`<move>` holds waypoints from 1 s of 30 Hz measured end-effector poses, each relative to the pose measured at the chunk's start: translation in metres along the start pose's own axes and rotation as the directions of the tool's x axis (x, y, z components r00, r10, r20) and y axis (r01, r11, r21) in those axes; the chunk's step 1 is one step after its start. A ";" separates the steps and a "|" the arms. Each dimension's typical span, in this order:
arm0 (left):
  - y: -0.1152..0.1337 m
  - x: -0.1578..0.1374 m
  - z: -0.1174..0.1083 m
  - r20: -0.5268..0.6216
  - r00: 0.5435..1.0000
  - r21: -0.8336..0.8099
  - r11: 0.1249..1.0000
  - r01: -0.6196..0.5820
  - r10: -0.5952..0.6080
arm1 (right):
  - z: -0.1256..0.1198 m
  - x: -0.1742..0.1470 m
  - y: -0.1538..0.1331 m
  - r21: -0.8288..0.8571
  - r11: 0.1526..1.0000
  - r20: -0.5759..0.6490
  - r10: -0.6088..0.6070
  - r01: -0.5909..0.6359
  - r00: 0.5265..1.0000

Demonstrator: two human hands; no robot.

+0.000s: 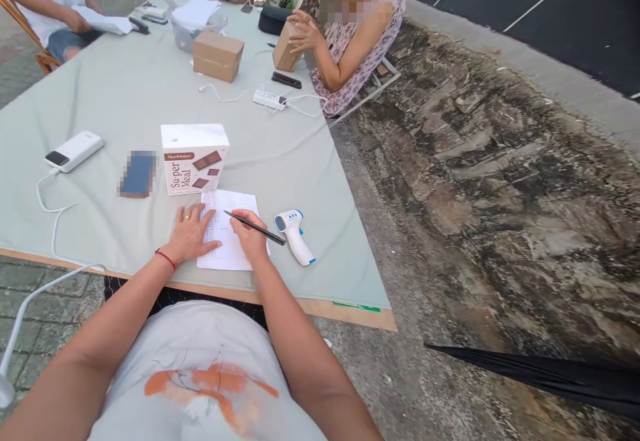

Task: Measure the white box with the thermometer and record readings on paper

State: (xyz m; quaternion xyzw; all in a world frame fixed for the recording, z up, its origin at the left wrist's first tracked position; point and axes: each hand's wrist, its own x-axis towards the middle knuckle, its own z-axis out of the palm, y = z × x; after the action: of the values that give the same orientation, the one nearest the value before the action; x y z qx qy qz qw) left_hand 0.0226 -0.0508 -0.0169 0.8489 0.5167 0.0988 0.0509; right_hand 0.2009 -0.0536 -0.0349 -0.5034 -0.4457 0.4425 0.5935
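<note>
My right hand [249,231] grips a black pen [260,229] over the right part of a white sheet of paper [227,254] with printed and handwritten lines. Flat on the paper's left edge lies my left hand [193,234], fingers spread, a ring on one finger and a red string at the wrist. Just behind the paper stands a white and brown Super Meal box [193,159], upright. To the right of my right hand, a white infrared thermometer [296,237] with blue trim rests on the table.
A power bank [74,151] with a white cable and a blurred phone [137,174] lie on the left of the table [330,254]. Farther back are a cardboard box [219,56], a plastic tub [185,39] and a power strip [270,99]. Three people sit around; one holds another carton [286,47].
</note>
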 end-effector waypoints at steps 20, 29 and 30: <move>-0.008 -0.003 0.001 -0.080 0.994 -0.046 0.996 -0.082 0.078 | 0.014 -0.004 0.018 -0.245 0.968 0.018 -0.045 0.048 0.999; -0.009 -0.002 0.003 -0.114 0.989 -0.054 0.993 -0.101 0.094 | 0.014 -0.003 0.020 -0.284 0.958 0.048 -0.023 0.036 0.999; -0.009 -0.002 0.003 -0.115 0.989 -0.054 0.994 -0.100 0.094 | 0.014 -0.003 0.020 -0.283 0.958 0.050 -0.025 0.038 0.998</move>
State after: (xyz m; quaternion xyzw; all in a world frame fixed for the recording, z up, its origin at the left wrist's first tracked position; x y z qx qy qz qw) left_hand 0.0140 -0.0485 -0.0219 0.8643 0.4737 0.1639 0.0422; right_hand 0.1850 -0.0519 -0.0536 -0.5660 -0.5260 0.3756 0.5118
